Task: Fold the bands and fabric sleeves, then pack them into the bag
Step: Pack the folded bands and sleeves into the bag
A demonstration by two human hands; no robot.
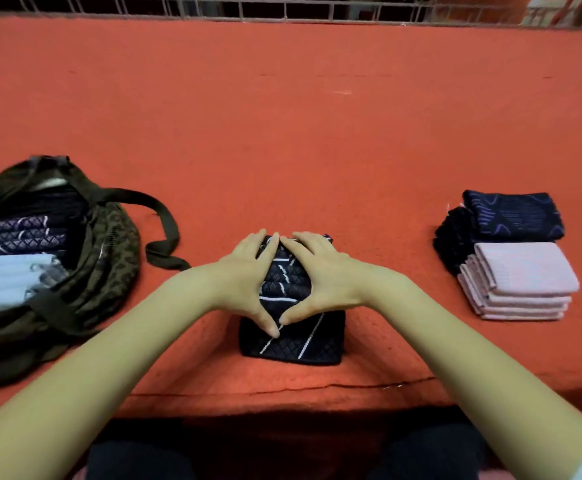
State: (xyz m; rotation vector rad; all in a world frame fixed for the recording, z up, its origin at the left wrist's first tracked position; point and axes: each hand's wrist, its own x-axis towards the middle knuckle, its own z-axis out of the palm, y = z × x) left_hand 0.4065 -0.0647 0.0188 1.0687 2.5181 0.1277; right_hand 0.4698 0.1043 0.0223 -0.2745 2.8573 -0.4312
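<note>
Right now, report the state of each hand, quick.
Left hand: open, straight fingers pressing on the dark striped stack.
Right hand: open, straight fingers pressing on the same stack.

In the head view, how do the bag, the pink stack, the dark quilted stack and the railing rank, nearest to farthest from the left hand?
1. The dark quilted stack, touched by the left hand.
2. The bag, to its left.
3. The pink stack, at right.
4. The railing, at the far edge.
</note>
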